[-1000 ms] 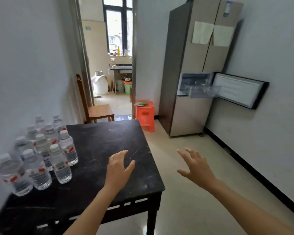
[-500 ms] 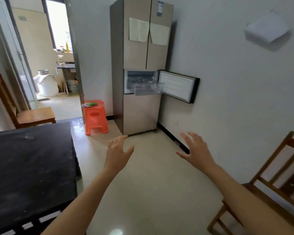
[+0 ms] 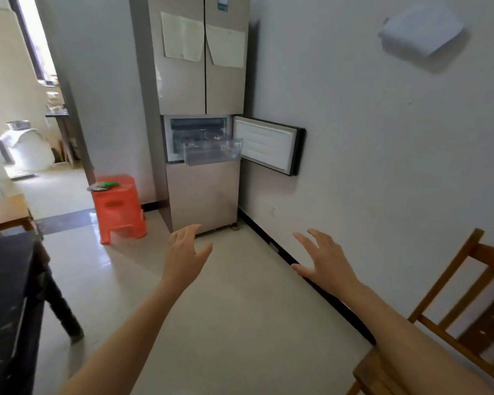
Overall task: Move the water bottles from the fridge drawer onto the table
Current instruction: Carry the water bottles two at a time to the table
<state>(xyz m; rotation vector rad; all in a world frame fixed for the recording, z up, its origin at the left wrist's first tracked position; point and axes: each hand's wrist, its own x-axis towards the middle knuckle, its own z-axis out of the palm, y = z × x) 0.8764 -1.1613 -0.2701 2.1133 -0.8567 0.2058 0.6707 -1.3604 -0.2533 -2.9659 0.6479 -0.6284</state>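
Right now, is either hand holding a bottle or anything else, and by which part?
Nothing is held. The left hand and right hand are both raised with fingers spread, short of the fridge drawer.

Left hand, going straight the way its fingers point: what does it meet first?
Probably the fridge, at its lower front panel below the pulled-out clear drawer. The left hand is open and empty, and only bare floor shows between it and the fridge, though depth is hard to judge.

Nothing here can be read. The tall beige two-door fridge (image 3: 183,89) carries two pale paper sheets (image 3: 182,38) and a small blue-and-white sticker (image 3: 223,2) at its top edge, but any print on them is too blurred.
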